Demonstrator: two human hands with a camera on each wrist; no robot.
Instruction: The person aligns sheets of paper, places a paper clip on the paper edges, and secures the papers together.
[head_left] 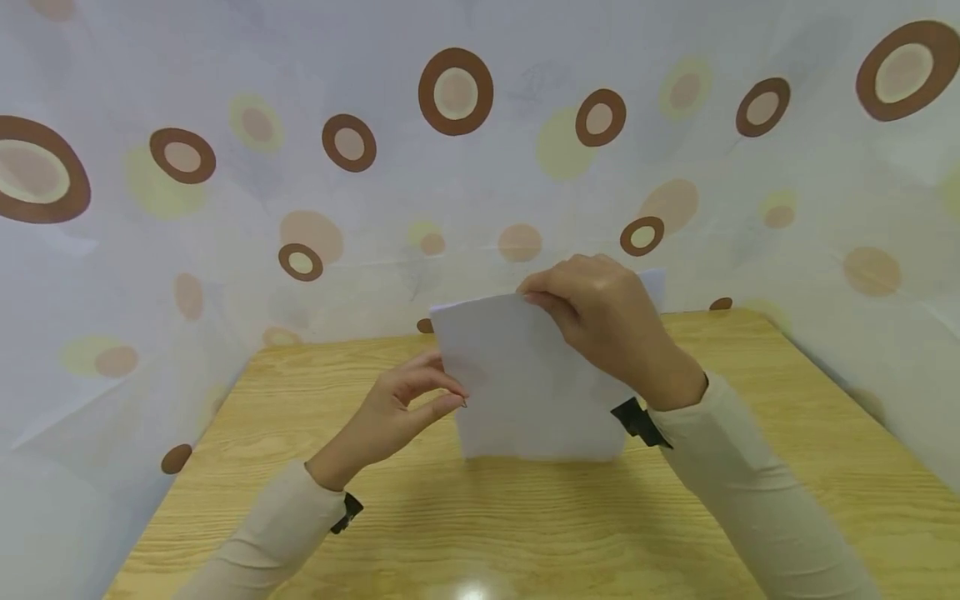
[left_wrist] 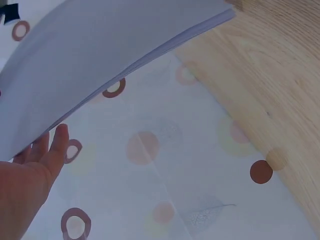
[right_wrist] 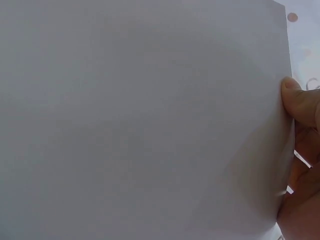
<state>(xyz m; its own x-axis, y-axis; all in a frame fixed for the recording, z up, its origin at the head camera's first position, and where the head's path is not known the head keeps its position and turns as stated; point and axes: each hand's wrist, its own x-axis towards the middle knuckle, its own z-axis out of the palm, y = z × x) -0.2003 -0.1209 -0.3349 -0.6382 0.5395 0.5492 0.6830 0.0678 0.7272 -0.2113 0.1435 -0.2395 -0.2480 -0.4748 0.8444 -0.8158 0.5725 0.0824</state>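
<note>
A stack of white paper sheets (head_left: 540,383) stands upright in the middle of the head view, its lower edge at or close to the table. My right hand (head_left: 607,321) pinches the top edge, with the thumb on the near face in the right wrist view. At the left edge, my left hand (head_left: 401,408) holds the paper between thumb and fingertips; some fingers reach behind it. In the left wrist view the layered edge of the paper stack (left_wrist: 100,75) runs past the fingers of the left hand (left_wrist: 30,175), and the thumb is hidden.
The wooden table (head_left: 375,533) spreads under both arms. A whitish sheet with brown rings and pale dots (head_left: 487,192) rises behind the table and along both sides. A black piece (head_left: 641,421) sits at the right cuff, another black piece (head_left: 347,512) at the left.
</note>
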